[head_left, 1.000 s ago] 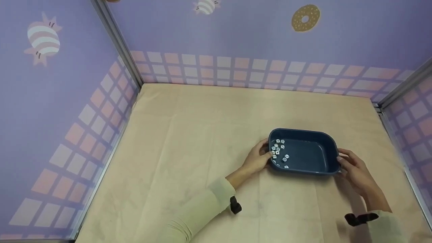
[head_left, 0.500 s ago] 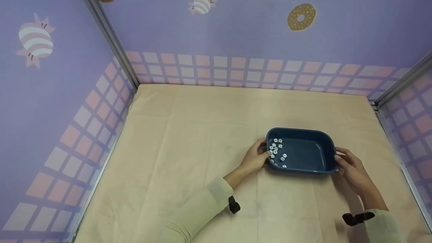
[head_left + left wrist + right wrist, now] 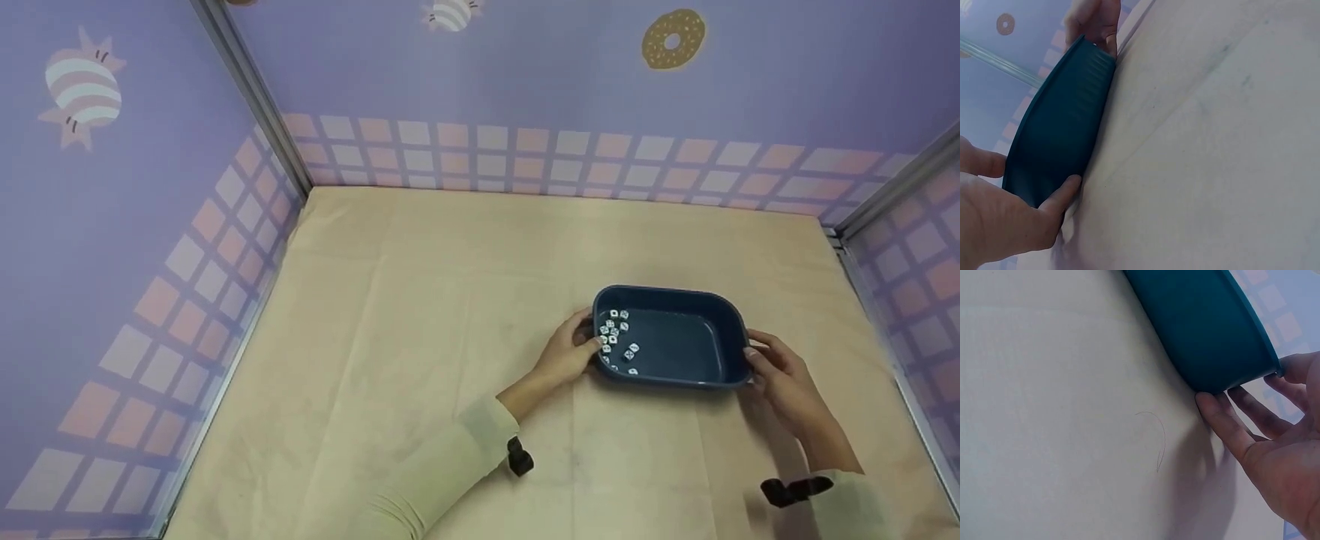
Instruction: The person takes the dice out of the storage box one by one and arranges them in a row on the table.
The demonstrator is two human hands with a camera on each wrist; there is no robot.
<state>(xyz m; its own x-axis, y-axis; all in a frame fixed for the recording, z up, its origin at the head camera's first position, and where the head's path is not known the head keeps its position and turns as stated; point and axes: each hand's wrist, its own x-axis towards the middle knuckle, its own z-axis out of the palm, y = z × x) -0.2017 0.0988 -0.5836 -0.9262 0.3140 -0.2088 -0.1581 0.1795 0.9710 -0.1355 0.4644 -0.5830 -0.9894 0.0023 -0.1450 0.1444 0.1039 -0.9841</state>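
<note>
A dark blue rectangular plastic basin [image 3: 679, 345] with rounded corners is held between both hands over the right half of the table. Several small white dice [image 3: 613, 331] are gathered at its left end. My left hand [image 3: 564, 355] grips the left end, thumb at the rim. In the left wrist view, that hand's fingers [image 3: 1062, 191] reach the basin's lower edge. At the opposite end, my right hand [image 3: 789, 384] holds the basin with its thumb by the rim. Its fingertips [image 3: 1205, 399] are at the bottom edge in the right wrist view.
A beige cloth [image 3: 435, 322] covers the table. Purple printed walls [image 3: 465, 82] enclose the back and sides, with metal posts [image 3: 259, 97] at the corners. Both sleeves carry black wrist straps [image 3: 795, 489]. A thin hair-like strand [image 3: 1163, 433] lies on the cloth.
The head view has shifted slightly, moving the whole scene a little to the left. Both hands keep their hold on the basin, and the dice keep their arrangement.
</note>
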